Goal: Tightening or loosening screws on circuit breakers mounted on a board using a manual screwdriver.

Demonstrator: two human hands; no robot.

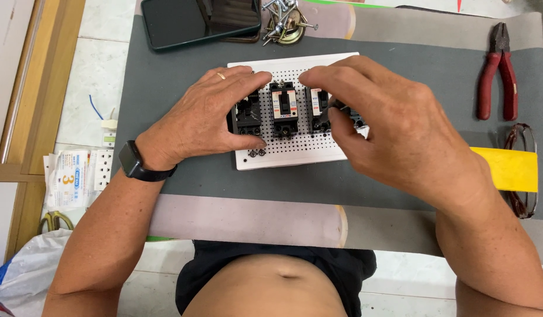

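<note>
**Both hands on the breaker row, right one nearest the loose end**

Right hand (394, 126) fingers (342, 120) pinched together on the rightmost black breaker (348, 114), which sits just left of the palm, at the right end of the row; left hand (209, 117) fingers clamped on the leftmost breaker (248, 114), thumb under it; middle breaker (284, 108) untouched between them, long axis pointing away from the body; all on the white perforated board (295, 154) on the counter's grey mat (165, 88); red pliers (499, 70) well apart to the right

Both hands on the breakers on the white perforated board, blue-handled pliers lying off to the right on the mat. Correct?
Not quite: in the head view the pliers have red handles, not blue. The rest holds: left hand and right hand are on the breakers on the white perforated board, pliers at right on the mat.
</note>
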